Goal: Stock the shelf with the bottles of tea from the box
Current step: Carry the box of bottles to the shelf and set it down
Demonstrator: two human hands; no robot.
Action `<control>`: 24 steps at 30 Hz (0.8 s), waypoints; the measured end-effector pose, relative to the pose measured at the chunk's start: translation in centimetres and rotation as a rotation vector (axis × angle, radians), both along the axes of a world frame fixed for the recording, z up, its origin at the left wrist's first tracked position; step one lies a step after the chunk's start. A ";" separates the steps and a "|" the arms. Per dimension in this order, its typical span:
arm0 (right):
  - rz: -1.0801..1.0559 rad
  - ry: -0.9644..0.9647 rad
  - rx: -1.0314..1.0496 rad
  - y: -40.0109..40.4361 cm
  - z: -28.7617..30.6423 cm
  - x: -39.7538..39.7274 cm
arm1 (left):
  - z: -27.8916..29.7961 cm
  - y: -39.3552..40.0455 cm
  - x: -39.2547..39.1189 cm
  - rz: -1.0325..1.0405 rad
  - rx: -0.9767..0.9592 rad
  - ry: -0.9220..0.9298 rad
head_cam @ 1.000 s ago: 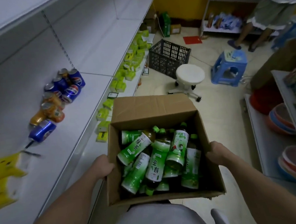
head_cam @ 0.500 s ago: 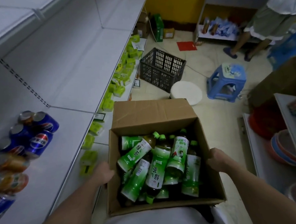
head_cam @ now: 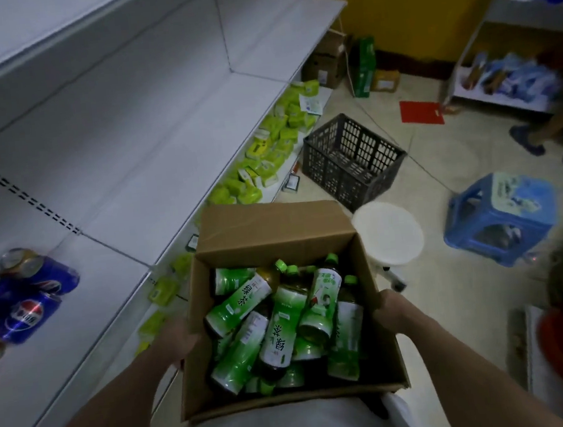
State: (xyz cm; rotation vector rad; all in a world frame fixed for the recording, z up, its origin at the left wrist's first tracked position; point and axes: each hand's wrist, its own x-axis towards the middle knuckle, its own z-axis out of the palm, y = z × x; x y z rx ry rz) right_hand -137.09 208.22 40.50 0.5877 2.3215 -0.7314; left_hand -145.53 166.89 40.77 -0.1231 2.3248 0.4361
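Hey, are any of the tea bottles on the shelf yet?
No, the bottles all lie in the box; the shelf holds only cans.

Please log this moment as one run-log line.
hands: left hand, right hand hold box | bottles: inside | shelf: unstocked

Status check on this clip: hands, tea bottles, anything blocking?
Left hand and right hand grip cardboard box. Tea bottles all inside. White shelf bare beyond Pepsi cans.

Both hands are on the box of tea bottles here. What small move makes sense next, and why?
Probably set the box down on the bare shelf to the left. The left hand and right hand both grip its sides, so neither is free to lift a tea bottle.
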 end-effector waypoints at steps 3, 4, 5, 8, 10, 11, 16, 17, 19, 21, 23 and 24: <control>0.032 0.061 -0.010 6.1 1.1 -4.9 | 3.0 5.9 -3.2 0.017 0.026 0.054; 0.036 0.066 -0.009 8.0 1.7 -6.7 | 3.5 7.6 -4.2 0.029 0.035 0.067; 0.040 0.066 0.000 9.7 2.3 -8.6 | 3.8 9.1 -5.0 0.042 0.034 0.081; 0.085 0.042 0.023 13.8 4.0 -14.0 | 3.9 13.1 -7.1 0.094 0.028 0.114; 0.138 0.031 0.037 15.9 4.6 -17.0 | 3.9 15.3 -8.1 0.133 0.027 0.113; 0.159 0.028 0.040 16.7 4.5 -18.4 | 3.7 16.2 -8.5 0.169 0.040 0.096; 0.256 0.060 0.098 19.4 3.2 -24.9 | 1.1 18.8 -13.0 0.273 0.048 0.069; 0.260 0.046 0.099 19.7 3.0 -26.3 | 0.5 19.2 -13.9 0.289 0.046 0.054; 0.284 0.008 0.110 20.3 2.3 -29.4 | -0.9 19.9 -15.4 0.303 0.045 0.030; 0.318 -0.010 0.136 20.6 1.6 -32.7 | -1.8 20.7 -17.4 0.330 0.055 0.014; 0.338 -0.039 0.157 21.0 1.1 -35.7 | -2.3 21.2 -19.8 0.351 0.077 0.006; 0.342 -0.056 0.154 21.1 0.8 -37.0 | -2.5 21.3 -21.1 0.351 0.080 0.005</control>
